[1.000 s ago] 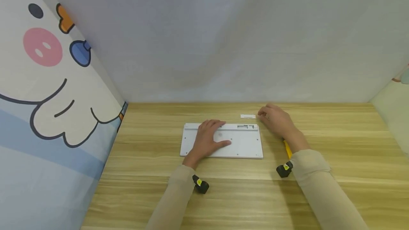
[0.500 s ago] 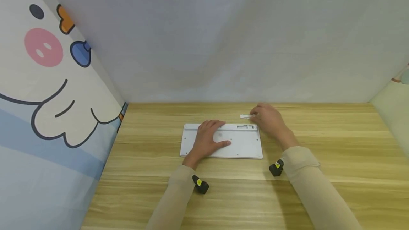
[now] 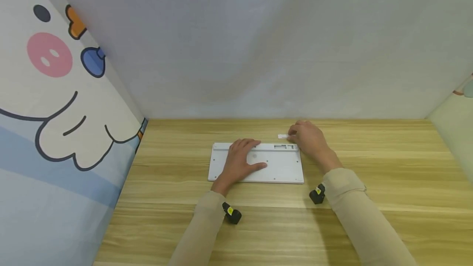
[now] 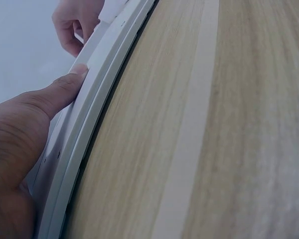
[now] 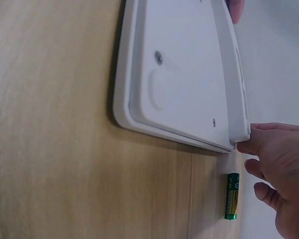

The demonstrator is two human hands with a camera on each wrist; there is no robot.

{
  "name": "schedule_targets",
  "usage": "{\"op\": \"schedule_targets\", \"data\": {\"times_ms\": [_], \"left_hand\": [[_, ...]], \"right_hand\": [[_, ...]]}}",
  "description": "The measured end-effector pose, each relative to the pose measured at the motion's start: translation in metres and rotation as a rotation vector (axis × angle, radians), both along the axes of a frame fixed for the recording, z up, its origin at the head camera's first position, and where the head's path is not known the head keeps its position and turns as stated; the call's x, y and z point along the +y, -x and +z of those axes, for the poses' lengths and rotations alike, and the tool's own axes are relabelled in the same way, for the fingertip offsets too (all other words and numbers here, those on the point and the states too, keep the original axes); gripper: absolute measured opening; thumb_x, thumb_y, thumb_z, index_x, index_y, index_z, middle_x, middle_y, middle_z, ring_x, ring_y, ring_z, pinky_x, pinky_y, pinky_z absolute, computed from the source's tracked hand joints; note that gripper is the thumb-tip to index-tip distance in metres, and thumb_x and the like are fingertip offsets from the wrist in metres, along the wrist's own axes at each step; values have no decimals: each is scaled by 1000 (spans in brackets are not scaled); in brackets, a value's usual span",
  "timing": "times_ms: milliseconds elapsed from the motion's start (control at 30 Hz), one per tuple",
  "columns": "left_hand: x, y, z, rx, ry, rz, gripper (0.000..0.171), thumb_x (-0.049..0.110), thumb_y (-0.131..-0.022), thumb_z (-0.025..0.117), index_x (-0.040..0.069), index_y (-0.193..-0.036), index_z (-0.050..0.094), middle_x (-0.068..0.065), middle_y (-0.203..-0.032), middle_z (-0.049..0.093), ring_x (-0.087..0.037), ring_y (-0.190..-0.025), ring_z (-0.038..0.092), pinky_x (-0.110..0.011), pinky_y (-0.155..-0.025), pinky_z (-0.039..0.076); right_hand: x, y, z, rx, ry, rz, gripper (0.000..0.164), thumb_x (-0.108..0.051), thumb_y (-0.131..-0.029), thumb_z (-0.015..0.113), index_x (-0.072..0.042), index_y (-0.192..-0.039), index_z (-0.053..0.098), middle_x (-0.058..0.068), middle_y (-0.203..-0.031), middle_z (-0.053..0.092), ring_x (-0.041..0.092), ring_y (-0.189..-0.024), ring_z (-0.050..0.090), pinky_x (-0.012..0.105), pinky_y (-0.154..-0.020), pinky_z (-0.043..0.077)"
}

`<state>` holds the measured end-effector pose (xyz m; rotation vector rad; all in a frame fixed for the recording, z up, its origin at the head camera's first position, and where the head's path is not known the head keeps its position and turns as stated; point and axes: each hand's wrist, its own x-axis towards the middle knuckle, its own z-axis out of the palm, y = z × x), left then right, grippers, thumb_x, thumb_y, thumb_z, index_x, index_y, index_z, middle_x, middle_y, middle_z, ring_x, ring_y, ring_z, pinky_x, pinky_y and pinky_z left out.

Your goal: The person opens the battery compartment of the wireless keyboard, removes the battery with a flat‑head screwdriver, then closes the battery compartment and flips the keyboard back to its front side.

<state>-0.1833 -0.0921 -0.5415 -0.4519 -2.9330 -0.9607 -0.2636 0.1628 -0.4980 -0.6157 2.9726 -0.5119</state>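
A white keyboard [image 3: 281, 167] lies underside up on the wooden table, its small battery slot [image 3: 283, 146] uncovered at the top right. My left hand [image 3: 239, 161] rests across the keyboard's left half with the thumb spread out; the left wrist view shows that thumb [image 4: 65, 89] flat on the underside. Just behind the far edge, my right hand [image 3: 309, 139] pinches the right end of a thin white battery cover [image 3: 282, 136]. Its fingertips are partly hidden by the keyboard in the right wrist view, where a green battery [image 5: 232, 196] lies close by on the table.
A pale cloth wall [image 3: 273, 52] rises right behind the table's [image 3: 177, 225] far edge. On the left stands a panel [image 3: 92, 134] with cartoon prints. A small black camera [image 3: 232, 214] is strapped to the left wrist, another black camera [image 3: 318, 194] to the right one.
My right hand has moved left onto the battery cover's end, and the cover has shifted slightly nearer the keyboard. A yellow object beside the right wrist is now out of sight. The left hand stays put.
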Motion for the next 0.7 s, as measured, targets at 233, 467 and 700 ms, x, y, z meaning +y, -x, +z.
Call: {"op": "schedule_targets", "data": {"times_ms": [233,467,700], "left_hand": [[0,1,0,4,-4,3,76,54,-84,78,23,-148,51,-3,-150,55,-26,-144,46,-50,-131,23],[0,-1,2,-2,0,-5,77,54,-84,78,23,-149,51,-3,-150,55,-25,-144,46,-48,-131,22],[-1,-4,4,-7,-7,-17,77,52,-85,78,22,-149,50,-4,-150,54,-26,-144,46,-48,-132,22]], "right_hand": [[1,1,0,20,14,12,19,-23,-97,71,-9,-107,77,10,-111,73,32,-105,64,50,-92,57],[1,-1,0,61,44,20,16,-20,-99,68,-8,-105,77,10,-107,73,32,-103,65,49,-93,56],[3,-10,8,114,68,43,17,-16,-101,64,-5,-108,74,11,-106,72,30,-100,67,47,-90,57]]}}
